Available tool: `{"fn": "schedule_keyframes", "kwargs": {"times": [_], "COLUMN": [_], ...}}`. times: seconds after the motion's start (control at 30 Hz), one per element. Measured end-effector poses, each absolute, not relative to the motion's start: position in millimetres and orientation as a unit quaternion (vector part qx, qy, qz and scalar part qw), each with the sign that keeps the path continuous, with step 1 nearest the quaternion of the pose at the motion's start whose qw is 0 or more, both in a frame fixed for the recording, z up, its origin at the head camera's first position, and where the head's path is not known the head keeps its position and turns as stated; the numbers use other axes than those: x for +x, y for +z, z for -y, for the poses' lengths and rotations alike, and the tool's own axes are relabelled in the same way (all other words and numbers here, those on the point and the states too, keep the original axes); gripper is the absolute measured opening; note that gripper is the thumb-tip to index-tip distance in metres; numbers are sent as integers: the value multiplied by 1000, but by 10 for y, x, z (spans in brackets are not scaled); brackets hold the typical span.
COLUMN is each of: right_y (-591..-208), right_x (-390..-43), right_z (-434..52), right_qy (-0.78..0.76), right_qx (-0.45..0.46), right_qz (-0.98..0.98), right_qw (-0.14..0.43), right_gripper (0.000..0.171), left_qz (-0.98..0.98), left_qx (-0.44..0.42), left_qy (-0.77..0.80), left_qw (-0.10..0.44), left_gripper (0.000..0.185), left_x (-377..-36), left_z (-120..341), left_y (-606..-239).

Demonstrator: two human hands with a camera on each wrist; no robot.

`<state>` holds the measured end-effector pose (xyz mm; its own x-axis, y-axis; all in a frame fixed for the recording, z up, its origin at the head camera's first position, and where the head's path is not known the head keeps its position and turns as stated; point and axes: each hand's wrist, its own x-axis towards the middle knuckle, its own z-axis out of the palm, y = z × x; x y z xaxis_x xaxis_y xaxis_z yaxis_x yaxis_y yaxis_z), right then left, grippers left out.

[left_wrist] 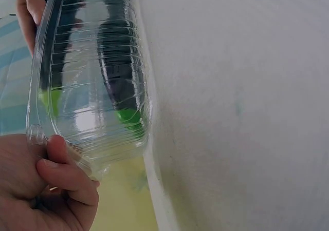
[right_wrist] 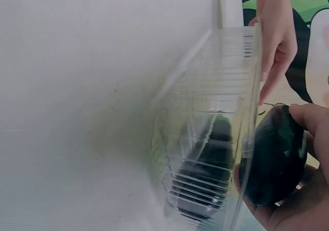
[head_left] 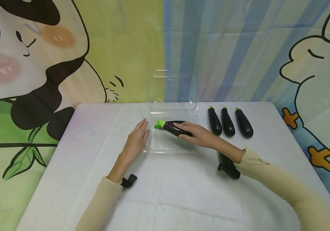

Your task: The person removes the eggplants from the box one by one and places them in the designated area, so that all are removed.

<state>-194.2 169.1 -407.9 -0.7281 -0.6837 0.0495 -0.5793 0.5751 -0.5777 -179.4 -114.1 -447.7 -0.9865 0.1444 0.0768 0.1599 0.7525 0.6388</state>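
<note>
My right hand (head_left: 188, 131) grips a dark eggplant (head_left: 176, 127), its green stem end to the left, over a clear plastic clamshell container (head_left: 165, 146). From the right wrist view, the eggplant (right_wrist: 275, 156) sits between thumb and fingers at the rim. Lower down, a second eggplant (left_wrist: 121, 66) with a green end shows through the ribbed wall; in the head view the held one mostly hides it. My left hand (head_left: 136, 138) is at the container's left edge, fingers (left_wrist: 67, 182) bent around the rim corner in the left wrist view.
Three eggplants (head_left: 227, 122) lie side by side at the back right of the white-covered table (head_left: 168, 189). The container's transparent lid (head_left: 173, 88) stands raised at the table's back edge, before a cartoon-printed curtain (head_left: 130, 48).
</note>
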Motion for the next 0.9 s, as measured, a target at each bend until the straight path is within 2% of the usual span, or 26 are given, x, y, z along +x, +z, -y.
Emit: {"fn": "schedule_keyframes", "kwargs": {"times": [0.4,0.9], "right_y": [-4040,-4090], "right_x": [-1659,-1386], "right_z": [-2028,-2391], "right_qy": [-329,-357], "right_qx": [-324,-244], "right_qz": [-887,-900], "right_qw": [-15,-47], "right_gripper": [46,53], "left_qz": [934,933], "left_qx": [-77,-78], "left_qy": [-349,-352], "left_qw": [6,8], "left_gripper": [49,50], "left_x": [-1785,-1788], "left_z": [1136,1148], "left_y": [-4462,-4492]}}
